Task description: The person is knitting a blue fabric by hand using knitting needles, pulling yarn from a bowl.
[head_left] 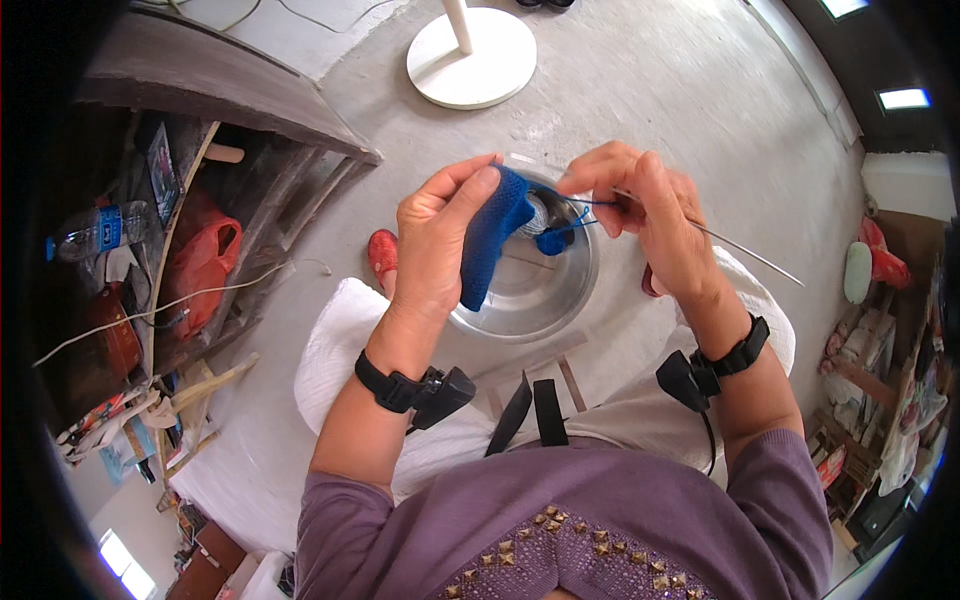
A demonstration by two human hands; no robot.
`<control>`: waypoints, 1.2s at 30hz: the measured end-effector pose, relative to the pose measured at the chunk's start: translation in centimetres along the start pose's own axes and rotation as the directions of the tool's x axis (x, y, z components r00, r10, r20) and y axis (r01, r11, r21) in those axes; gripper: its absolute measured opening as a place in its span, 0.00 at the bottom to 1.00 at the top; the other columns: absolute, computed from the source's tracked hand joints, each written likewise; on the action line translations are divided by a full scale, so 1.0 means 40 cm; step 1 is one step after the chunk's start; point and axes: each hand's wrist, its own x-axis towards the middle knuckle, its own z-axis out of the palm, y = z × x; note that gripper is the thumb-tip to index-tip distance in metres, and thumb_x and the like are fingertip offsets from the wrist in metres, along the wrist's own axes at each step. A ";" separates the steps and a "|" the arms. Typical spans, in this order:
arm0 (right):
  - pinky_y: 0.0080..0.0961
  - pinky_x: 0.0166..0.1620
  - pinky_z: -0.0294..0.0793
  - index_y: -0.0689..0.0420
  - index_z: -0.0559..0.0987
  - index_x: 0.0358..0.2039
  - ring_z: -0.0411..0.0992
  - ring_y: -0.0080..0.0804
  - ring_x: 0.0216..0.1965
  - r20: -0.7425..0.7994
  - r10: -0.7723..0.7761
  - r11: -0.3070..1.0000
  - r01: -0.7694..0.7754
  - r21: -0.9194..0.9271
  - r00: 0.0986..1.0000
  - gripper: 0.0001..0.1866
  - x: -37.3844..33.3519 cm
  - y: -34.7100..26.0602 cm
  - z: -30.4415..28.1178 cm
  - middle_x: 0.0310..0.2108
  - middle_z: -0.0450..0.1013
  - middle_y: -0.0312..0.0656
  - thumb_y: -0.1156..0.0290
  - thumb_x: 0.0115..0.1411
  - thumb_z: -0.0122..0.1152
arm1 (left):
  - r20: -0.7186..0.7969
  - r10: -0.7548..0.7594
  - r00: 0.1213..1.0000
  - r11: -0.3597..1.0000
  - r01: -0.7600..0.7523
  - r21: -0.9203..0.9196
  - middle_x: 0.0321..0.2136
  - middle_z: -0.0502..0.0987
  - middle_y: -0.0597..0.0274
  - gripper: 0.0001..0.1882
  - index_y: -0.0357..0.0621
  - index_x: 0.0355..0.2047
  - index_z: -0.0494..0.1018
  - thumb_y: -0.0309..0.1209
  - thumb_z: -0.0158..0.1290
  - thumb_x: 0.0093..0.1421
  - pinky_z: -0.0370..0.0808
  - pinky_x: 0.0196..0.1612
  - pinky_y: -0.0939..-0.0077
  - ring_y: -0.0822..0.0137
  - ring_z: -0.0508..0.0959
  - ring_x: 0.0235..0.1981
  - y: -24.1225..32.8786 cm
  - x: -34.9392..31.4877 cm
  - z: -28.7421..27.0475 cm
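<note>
My left hand is closed on a dark blue knitted piece, pinching its upper edge between thumb and fingers while the fabric hangs down. A short way to the right, my right hand grips a long thin metal knitting needle, whose free end sticks out toward the lower right. Blue yarn runs from the piece to my right fingers. Below the hands, a ball of blue yarn and a pale grey ball lie in a shiny metal basin. Fingers hide the needle's other end.
The basin stands on the grey floor between my feet, one in a red shoe. Ahead is a round white stand base. Dark wooden shelving at left holds a plastic bottle and a red bag.
</note>
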 end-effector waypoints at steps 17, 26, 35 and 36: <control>0.15 0.30 0.65 0.59 0.81 0.32 0.64 0.18 0.26 0.047 0.124 0.991 -0.122 -0.060 0.991 0.21 0.004 0.023 0.024 0.28 0.75 0.34 0.56 0.69 0.48 | 0.094 -0.043 0.995 0.999 0.045 -0.013 0.36 0.81 0.63 0.13 0.37 0.45 0.78 0.30 0.58 0.62 0.76 0.40 0.85 0.78 0.78 0.34 0.001 -0.016 0.010; 0.17 0.34 0.69 0.61 0.80 0.34 0.68 0.20 0.29 -0.026 -0.049 0.999 0.049 0.007 0.998 0.19 0.029 0.049 -0.031 0.29 0.77 0.38 0.59 0.70 0.48 | -0.044 -0.003 0.999 1.000 0.002 -0.005 0.36 0.81 0.63 0.11 0.38 0.43 0.79 0.29 0.59 0.61 0.76 0.39 0.84 0.78 0.78 0.33 0.002 0.009 -0.019; 0.26 0.53 0.67 0.59 0.79 0.38 0.72 0.27 0.45 -0.410 -0.134 0.965 0.025 -0.261 0.902 0.21 0.044 0.067 -0.056 0.36 0.79 0.41 0.54 0.71 0.46 | 0.015 -0.003 1.000 0.995 0.002 0.102 0.33 0.80 0.65 0.11 0.37 0.42 0.79 0.29 0.59 0.61 0.76 0.35 0.86 0.79 0.77 0.31 0.004 0.001 -0.022; 0.24 0.54 0.67 0.60 0.79 0.39 0.72 0.26 0.45 -0.430 -0.126 0.973 0.027 -0.229 0.894 0.20 0.046 0.063 -0.054 0.37 0.79 0.41 0.55 0.70 0.47 | 0.031 -0.020 0.999 0.994 0.017 0.110 0.32 0.80 0.65 0.10 0.37 0.42 0.79 0.29 0.58 0.61 0.76 0.35 0.86 0.80 0.77 0.30 0.005 -0.001 -0.020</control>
